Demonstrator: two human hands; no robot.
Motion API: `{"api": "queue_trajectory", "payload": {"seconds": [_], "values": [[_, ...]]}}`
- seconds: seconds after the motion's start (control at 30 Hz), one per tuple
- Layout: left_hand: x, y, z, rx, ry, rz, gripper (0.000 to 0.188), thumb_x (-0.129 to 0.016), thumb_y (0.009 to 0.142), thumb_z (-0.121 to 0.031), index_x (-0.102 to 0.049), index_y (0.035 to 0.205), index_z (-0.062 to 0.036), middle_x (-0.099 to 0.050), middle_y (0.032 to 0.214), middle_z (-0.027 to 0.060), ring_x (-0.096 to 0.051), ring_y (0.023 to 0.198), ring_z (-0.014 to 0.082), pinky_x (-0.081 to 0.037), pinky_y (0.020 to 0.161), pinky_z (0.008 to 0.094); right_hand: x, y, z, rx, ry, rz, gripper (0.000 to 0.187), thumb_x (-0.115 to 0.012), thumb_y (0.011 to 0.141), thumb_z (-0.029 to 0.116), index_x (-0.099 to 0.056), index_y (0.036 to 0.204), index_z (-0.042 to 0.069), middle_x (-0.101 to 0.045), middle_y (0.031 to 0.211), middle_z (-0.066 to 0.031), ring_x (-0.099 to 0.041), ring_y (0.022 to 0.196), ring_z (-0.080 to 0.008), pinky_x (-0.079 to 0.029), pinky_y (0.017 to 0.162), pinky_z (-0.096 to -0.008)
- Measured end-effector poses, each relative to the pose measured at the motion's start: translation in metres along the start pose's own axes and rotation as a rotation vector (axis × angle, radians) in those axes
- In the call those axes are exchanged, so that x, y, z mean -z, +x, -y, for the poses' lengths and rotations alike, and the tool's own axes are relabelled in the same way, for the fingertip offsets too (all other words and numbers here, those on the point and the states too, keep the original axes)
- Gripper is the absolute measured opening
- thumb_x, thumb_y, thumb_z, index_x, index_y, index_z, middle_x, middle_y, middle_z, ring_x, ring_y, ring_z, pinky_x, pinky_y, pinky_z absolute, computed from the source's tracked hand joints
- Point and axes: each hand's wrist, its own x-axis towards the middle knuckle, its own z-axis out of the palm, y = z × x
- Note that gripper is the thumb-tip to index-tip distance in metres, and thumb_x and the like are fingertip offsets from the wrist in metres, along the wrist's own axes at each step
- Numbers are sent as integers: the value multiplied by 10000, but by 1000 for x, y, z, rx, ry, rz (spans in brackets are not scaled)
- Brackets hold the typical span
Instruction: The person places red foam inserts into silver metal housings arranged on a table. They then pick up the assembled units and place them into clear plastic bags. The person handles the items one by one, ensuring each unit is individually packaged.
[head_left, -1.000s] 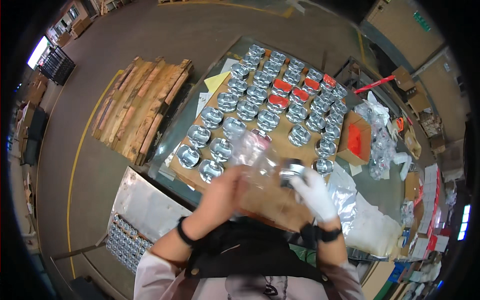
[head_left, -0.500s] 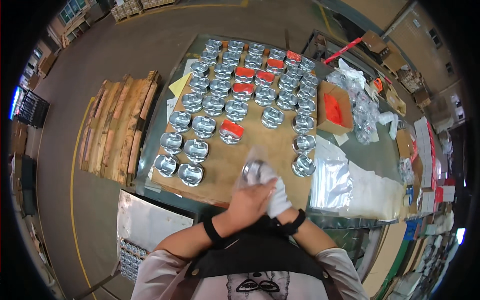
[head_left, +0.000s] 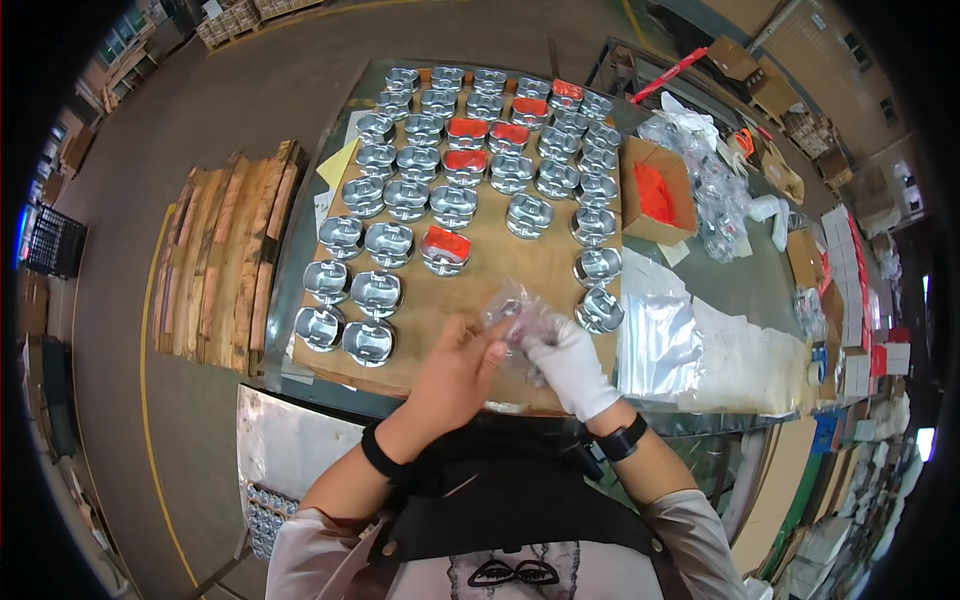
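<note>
Bagging appears to be the step in hand: your bare left hand and gloved right hand both grip a clear plastic bag above the cardboard sheet. Judged next: keep the grip firm while closing it.

Both hands on perhaps plastic bag

Rows of metal pistons crowd the counter's far and left side. Bare brown board lies open toward the near edge; an open cardboard box and plastic bags block the right.
</note>
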Motion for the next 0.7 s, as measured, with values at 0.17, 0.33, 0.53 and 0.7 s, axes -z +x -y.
{"api": "queue_trajectory", "payload": {"seconds": [0.17,0.33,0.53,0.7], "values": [[-28,-2,50,-18,506,112,294,-682,800,-177,-657,1058,-38,-525,1009,177,-576,886,325,-486,741,413,-1,-2,-13,785,-762,-48,335,-585,817,-1,-611,1149,35,-654,1041,-144,-667,858,-290,-541,773,-338],[-28,-8,35,21,266,-102,338,-733,750,-185,-641,1035,-29,-528,1034,206,-583,895,337,-489,753,433,0,9,-11,611,-1605,121,197,-537,811,59,-607,995,50,-627,933,-134,-658,833,-318,-542,766,-381],[-35,5,34,57,475,94,393,-726,757,-178,-629,1101,-14,-546,1075,191,-590,919,331,-500,771,401,5,50,-9,787,-1119,208,182,-531,833,115,-597,982,33,-626,981,-198,-637,905,-362,-522,786,-438],[-21,18,-37,243,-630,-154,238,-645,897,-161,-638,1066,7,-543,1051,122,-546,845,167,-470,734,286,90,-8,15,632,-662,256,221,-579,863,200,-611,998,28,-626,1034,-183,-610,945,-398,-493,854,-457]]}}
